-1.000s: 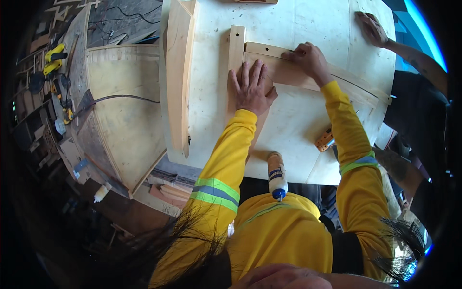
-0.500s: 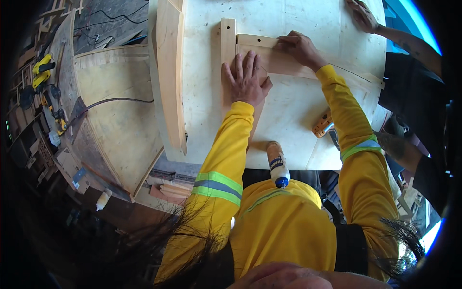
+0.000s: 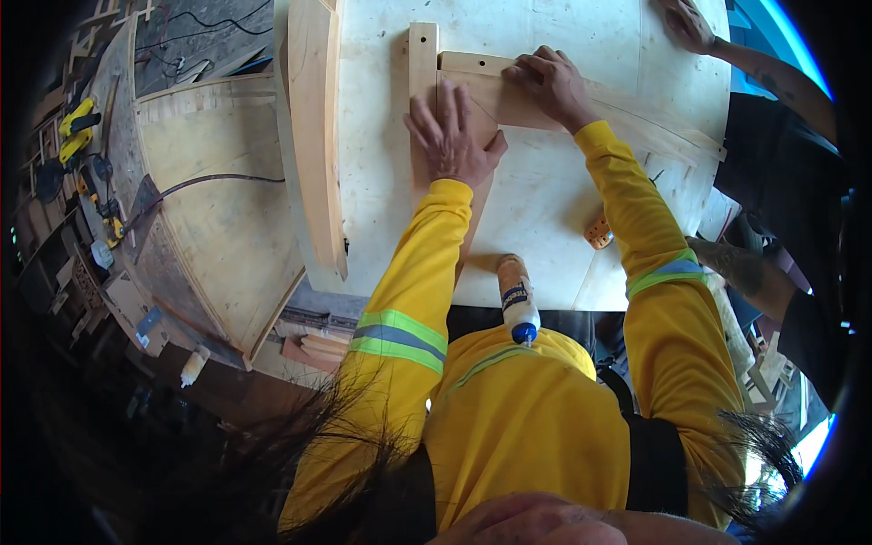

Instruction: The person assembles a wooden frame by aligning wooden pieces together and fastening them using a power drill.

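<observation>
My left hand (image 3: 451, 145) lies with spread fingers over the corner of a wooden frame, touching an upright wooden strip (image 3: 422, 68) that has a dark hole near its far end. Against that strip butts a wooden rail (image 3: 468, 63) with a similar hole, running to the right. Closed over this rail is my right hand (image 3: 556, 89), fingers curled at its far edge. A wider flat board (image 3: 509, 102) lies along the rail's near side and meets another board (image 3: 478, 204) at a slanted joint, partly under my left hand.
A glue bottle (image 3: 518, 304) lies at the table's (image 3: 554, 182) near edge, against my body. An orange tool (image 3: 599, 232) is partly hidden by my right sleeve. A thick beam (image 3: 315, 136) lies at left. Another person's hand (image 3: 688, 27) rests at the far right.
My left hand has shifted slightly left, its fingers spreading wider. My right hand has moved a little left along the rail. The whole view has shifted slightly.
</observation>
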`<control>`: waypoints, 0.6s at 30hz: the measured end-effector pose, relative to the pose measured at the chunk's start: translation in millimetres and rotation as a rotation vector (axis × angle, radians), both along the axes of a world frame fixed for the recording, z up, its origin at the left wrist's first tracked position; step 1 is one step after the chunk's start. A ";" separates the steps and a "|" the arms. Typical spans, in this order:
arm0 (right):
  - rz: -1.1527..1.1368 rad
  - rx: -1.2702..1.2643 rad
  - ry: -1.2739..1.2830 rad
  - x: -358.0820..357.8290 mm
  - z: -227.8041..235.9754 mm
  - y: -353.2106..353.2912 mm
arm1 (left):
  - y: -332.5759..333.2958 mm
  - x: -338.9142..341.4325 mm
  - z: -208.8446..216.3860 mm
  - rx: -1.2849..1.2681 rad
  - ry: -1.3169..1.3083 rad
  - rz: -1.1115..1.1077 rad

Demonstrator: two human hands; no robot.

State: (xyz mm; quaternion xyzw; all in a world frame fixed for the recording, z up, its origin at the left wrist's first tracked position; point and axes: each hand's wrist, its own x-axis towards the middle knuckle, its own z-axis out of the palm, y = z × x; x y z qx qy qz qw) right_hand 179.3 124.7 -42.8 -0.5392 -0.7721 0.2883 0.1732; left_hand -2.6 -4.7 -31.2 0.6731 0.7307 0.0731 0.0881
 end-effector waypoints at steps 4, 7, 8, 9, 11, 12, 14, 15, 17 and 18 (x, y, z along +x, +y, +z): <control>0.007 0.138 -0.075 -1.5 -6.0 -4.4 | -2.4 0.7 -5.3 0.033 -0.085 0.193; 0.073 0.168 -0.097 2.5 -11.4 1.9 | -9.1 2.4 -4.5 0.018 -0.116 0.313; 0.088 0.167 -0.099 2.6 -10.2 1.9 | -13.5 6.0 -0.5 -0.017 -0.102 0.368; 0.079 0.159 -0.099 1.1 -9.3 1.5 | -16.9 8.9 3.3 -0.052 -0.088 0.425; 0.061 0.145 -0.095 -1.8 -7.9 1.4 | -21.5 7.3 13.6 -0.082 -0.131 0.444; 0.079 0.148 -0.092 -1.4 -6.8 2.6 | -22.4 5.5 20.3 -0.110 -0.170 0.446; 0.084 0.112 -0.088 -1.4 -8.7 3.9 | -21.4 4.3 26.2 -0.133 -0.209 0.454; 0.085 0.095 -0.085 -1.1 -9.7 5.1 | -19.7 5.6 28.4 -0.132 -0.220 0.458; 0.128 0.069 -0.067 -2.6 -9.0 8.8 | -18.9 7.2 30.6 -0.131 -0.239 0.465; 0.161 0.039 -0.053 -2.5 -7.9 11.7 | -19.6 8.1 29.2 -0.125 -0.240 0.473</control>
